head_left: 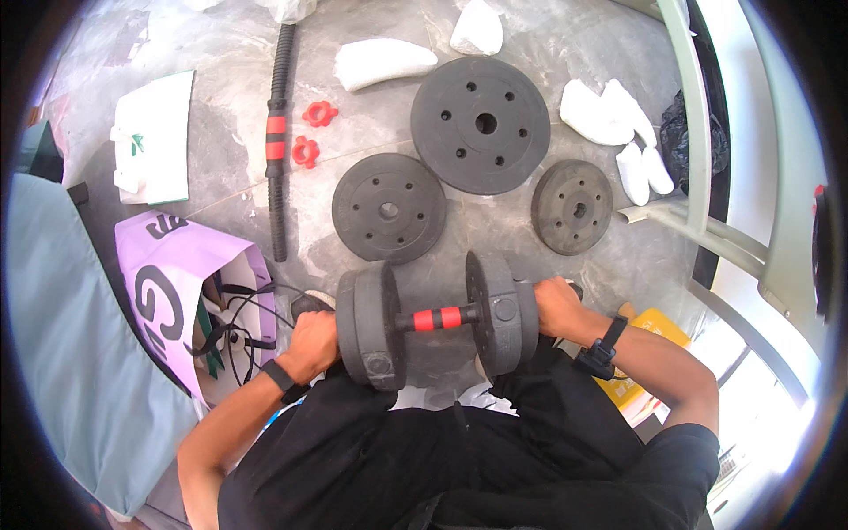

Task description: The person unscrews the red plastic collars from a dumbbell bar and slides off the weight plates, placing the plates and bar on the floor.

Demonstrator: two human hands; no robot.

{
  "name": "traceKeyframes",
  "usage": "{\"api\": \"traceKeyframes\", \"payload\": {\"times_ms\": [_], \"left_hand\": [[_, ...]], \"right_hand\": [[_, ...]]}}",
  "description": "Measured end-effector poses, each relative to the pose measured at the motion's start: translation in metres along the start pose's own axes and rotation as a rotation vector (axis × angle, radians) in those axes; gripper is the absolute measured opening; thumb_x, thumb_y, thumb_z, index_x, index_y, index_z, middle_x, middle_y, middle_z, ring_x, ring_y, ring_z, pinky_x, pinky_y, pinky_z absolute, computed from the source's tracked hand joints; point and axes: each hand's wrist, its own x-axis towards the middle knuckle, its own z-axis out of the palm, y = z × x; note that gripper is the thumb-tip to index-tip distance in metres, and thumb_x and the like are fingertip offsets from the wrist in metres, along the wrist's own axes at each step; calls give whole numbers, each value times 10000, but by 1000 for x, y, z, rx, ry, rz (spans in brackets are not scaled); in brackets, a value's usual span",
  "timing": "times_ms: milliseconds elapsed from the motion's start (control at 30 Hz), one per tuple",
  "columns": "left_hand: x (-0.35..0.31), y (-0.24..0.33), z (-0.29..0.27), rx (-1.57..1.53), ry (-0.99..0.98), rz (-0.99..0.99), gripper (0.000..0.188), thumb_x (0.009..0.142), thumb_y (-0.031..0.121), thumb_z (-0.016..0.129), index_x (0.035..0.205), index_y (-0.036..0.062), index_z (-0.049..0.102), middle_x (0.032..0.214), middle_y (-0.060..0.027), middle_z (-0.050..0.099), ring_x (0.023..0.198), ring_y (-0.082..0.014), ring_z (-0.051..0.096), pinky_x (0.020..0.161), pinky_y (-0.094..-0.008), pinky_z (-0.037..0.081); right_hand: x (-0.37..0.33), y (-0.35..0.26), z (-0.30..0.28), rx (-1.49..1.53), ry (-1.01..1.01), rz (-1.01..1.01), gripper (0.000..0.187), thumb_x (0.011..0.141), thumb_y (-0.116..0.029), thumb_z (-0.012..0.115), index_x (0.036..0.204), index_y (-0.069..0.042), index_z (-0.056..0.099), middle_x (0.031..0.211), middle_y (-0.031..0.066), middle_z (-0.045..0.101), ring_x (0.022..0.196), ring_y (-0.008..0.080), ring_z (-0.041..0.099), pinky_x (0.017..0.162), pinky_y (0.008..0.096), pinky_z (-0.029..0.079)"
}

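Observation:
A loaded dumbbell [439, 319] with grey-black weight plates at both ends and a red-and-black middle grip is held level above my lap. My left hand [315, 341] is closed at its left outer end, and my right hand [558, 307] at its right outer end. The plates hide part of my fingers and the bar ends. On the floor beyond lie a large weight plate [450, 132], a medium plate [364, 212] and a smaller plate [555, 208]. A black threaded bar [278, 208] with a red-banded sleeve lies at the left, beside two red star-shaped collars [320, 114].
White packing pieces [384, 64] lie around the plates. On the left are a white-green sheet [168, 150], a purple bag [146, 252] with cables and a light-blue padded surface [71, 336]. A pale metal frame [698, 132] and a yellow package [661, 331] are at the right.

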Motion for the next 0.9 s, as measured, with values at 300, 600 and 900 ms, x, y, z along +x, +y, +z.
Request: {"api": "traceKeyframes", "payload": {"times_ms": [300,600,900], "left_hand": [[14,-30,-36,-128,314,-79,167,703,226,693,696,61,671,667,-188,640,640,-403,632,564,-481,479],[64,-68,-124,127,400,-48,70,664,121,684,679,65,645,628,-169,631,621,-392,643,565,-468,511],[51,-43,-134,104,596,197,373,726,148,678,1074,41,601,981,-144,590,944,-343,601,759,-444,467]], "right_hand": [[51,-9,-76,-107,60,-30,318,751,-215,682,996,-17,639,707,176,650,718,388,659,653,469,535],[71,-12,-111,131,240,130,205,723,-187,705,898,-80,686,797,200,673,787,408,657,710,459,548],[71,-16,-103,192,340,-7,301,730,-171,719,996,-44,658,900,212,685,822,403,662,725,458,548]]}}
